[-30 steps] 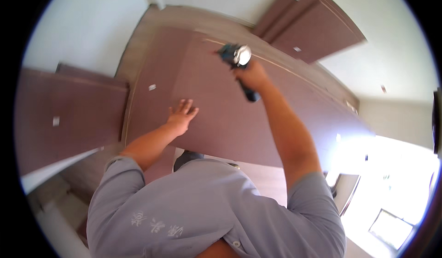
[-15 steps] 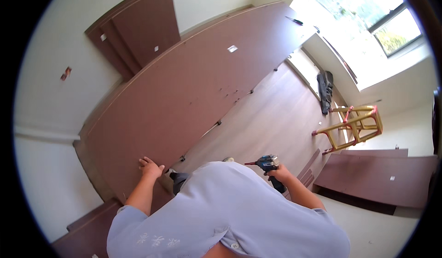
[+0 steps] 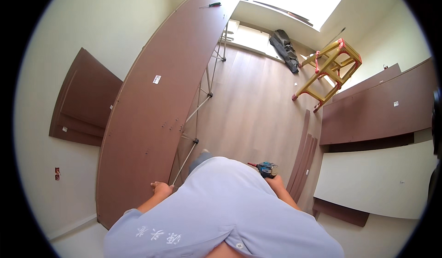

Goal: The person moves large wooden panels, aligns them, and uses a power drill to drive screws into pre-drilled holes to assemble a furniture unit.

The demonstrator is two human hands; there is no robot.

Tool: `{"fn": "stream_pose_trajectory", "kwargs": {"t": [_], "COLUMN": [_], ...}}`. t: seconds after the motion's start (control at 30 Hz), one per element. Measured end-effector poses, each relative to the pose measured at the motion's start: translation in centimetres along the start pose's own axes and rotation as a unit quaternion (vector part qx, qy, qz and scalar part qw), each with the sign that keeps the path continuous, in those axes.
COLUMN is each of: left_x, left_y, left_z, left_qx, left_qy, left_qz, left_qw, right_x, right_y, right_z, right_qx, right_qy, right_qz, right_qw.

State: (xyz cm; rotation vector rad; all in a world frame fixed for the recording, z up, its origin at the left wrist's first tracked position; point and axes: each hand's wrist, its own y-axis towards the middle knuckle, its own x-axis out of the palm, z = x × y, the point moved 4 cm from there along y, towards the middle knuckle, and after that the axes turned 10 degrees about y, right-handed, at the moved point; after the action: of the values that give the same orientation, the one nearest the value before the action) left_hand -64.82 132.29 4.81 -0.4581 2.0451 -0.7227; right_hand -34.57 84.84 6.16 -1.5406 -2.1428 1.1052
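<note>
Right hand (image 3: 276,183), five o'clock: my fingers are wrapped round the drill (image 3: 267,169), which points toward nine. Left hand (image 3: 162,189), seven o'clock, at the near edge of the brown board (image 3: 147,96); whether it grips, cannot tell. Board spans seven to eleven, over a folding stand (image 3: 196,141). Judged step: steadying the board, drill held off. Drilling there would call for swinging toward nine.
</note>
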Motion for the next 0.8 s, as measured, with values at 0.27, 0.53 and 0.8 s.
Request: {"fn": "stream_pose_trajectory", "kwargs": {"t": [0.27, 0.53, 0.8], "left_x": [-1.0, -8.1, -10.8], "left_y": [4.9, 8.7, 6.8], "left_z": [-0.9, -1.9, 3.0], "left_qx": [0.088, 0.090, 0.046], "left_qy": [-0.059, -0.227, -0.371], "left_qz": [-0.082, -0.092, -0.067], "left_qw": [0.991, 0.965, 0.925], "right_x": [4.8, 11.6, 16.1], "right_y": [10.9, 20.4, 29.6], "right_z": [-8.5, -26.4, -39.5], "right_qx": [-0.012, -0.125, -0.188], "right_qy": [-0.204, -0.257, -0.295], "right_qz": [-0.071, -0.113, -0.172], "right_qw": [0.976, 0.952, 0.921]}}
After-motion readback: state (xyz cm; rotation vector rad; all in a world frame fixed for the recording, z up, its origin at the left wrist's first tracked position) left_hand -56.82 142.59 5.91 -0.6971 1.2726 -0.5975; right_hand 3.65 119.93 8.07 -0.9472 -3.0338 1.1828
